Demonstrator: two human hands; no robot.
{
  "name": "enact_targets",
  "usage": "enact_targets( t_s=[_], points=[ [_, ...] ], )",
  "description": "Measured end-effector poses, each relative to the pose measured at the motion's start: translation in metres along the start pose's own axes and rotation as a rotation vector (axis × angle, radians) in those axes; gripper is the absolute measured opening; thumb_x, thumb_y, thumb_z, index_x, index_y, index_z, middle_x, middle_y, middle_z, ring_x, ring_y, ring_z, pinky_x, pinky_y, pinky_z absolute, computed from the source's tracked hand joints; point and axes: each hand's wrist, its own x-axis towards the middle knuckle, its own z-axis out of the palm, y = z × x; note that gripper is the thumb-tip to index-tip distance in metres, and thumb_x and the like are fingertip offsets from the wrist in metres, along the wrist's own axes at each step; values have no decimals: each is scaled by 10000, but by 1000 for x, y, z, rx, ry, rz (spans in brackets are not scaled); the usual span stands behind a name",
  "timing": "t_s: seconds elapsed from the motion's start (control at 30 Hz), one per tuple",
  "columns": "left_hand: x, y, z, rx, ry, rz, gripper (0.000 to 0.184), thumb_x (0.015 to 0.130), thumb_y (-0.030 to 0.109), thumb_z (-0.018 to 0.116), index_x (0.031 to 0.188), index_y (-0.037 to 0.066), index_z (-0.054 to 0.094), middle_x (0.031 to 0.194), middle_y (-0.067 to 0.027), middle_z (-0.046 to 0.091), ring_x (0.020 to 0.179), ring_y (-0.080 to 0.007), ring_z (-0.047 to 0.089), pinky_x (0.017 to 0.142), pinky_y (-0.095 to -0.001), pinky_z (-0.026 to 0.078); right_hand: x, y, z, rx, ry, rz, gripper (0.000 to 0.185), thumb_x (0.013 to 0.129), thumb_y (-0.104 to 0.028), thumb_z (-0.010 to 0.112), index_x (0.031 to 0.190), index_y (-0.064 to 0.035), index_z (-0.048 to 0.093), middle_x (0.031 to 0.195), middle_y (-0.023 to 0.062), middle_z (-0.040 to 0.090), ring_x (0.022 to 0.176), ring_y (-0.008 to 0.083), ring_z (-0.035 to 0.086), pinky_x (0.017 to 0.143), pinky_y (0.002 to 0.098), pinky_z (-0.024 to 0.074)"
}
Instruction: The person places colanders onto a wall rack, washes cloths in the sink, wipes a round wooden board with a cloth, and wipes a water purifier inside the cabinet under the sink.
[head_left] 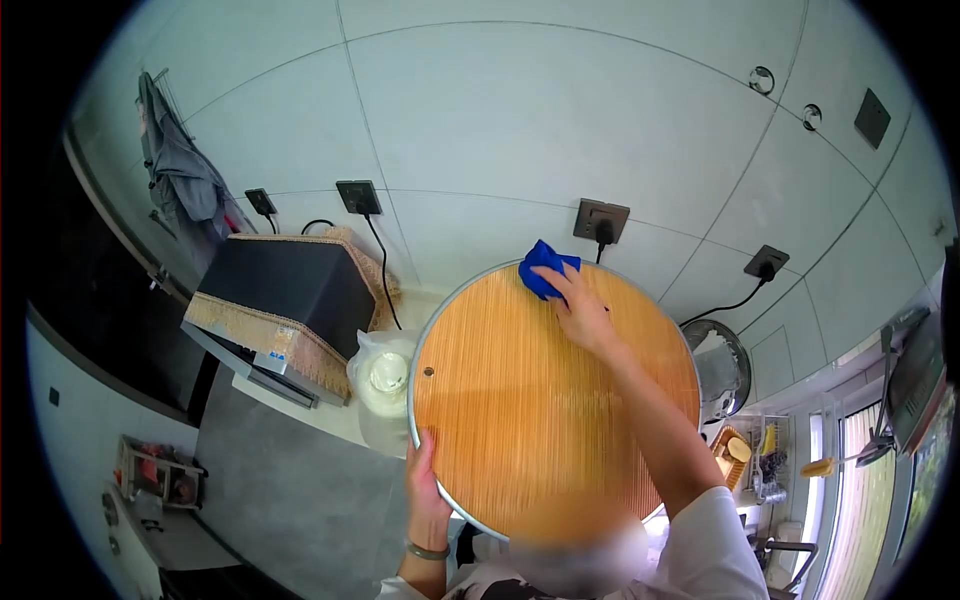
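Note:
A large round board with a ribbed, wood-coloured face and a pale rim fills the middle of the view. My left hand grips its lower left rim, with the thumb on the face side. Near the top edge of the board, my right hand presses a crumpled blue cloth against the surface, fingers over the cloth. My right forearm crosses the right part of the board. A small dark hole shows near the board's left edge.
Left of the board are a white bowl in a plastic bag and a dark-topped appliance with a lace-edged cover. A round glass-like lid or pot stands at the right. Sockets with plugged cords line the wall.

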Motion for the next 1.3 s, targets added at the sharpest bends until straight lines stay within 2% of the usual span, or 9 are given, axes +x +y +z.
enact_targets(
  t_s=[0.37,0.43,0.63,0.77,0.87,0.93,1.0,1.2,1.3],
  points=[
    [5,14,18,-5,61,62,461,965,200,495,1380,34,382,1301,-114,518,1157,-228,536,944,-351,456,-178,-93,-32,188,-567,-457,514,789,-89,596,1283,-223,548,1480,92,351,1380,312,319,1123,478,279],
    [6,10,17,-26,94,40,444,959,176,508,1365,31,401,1277,-108,535,1138,-215,544,926,-343,463,-158,-66,-44,-189,-376,-311,546,765,-111,644,1289,-228,548,1444,112,385,1352,303,358,1129,505,239],
    [16,5,12,78,147,189,434,929,171,576,1321,28,457,1228,-88,563,1077,-192,564,901,-330,462,-151,-69,-75,26,86,-103,407,759,-165,726,1159,-188,657,1311,141,483,1278,356,401,1100,517,242],
    [8,10,11,262,242,254,422,896,139,629,1277,26,488,1172,-77,577,1058,-167,559,913,-322,446,-210,-33,-57,29,946,455,428,888,-203,603,1256,-4,509,1152,101,550,1151,251,480,1020,371,314],
    [-1,6,13,565,472,604,457,884,111,641,1300,25,474,1222,-95,540,1142,-176,501,951,-366,419,-244,-25,-26,1011,926,692,469,977,-345,454,1327,-33,436,1144,51,548,1133,183,488,1030,334,309],
    [-13,21,41,1177,81,1056,480,848,57,648,1307,64,508,1327,-109,475,1233,-218,429,1007,-407,368,-249,-31,-5,1245,811,613,506,1002,-419,355,1341,-50,426,1250,61,537,1191,183,475,1052,337,307],
    [-8,46,84,1615,-897,751,471,828,36,628,1281,150,569,1398,-107,411,1270,-290,385,1033,-442,341,-253,-40,4,1399,814,673,534,995,-433,368,1373,-57,385,1369,91,458,1254,217,439,1071,373,304],
    [50,0,145,1832,-1315,968,454,826,153,657,1265,252,601,1321,-81,485,1181,-328,433,1016,-423,368,-239,-67,-8,1814,827,638,552,993,-455,360,1399,-82,365,1401,119,438,1291,279,414,1081,438,321],
    [34,-26,138,1776,-1431,779,450,822,227,654,1268,233,592,1265,-26,515,1070,-279,477,943,-401,410,-238,-71,-10,1856,824,626,667,949,-576,374,1395,-81,361,1393,132,442,1264,297,440,1074,447,329]
  ],
)
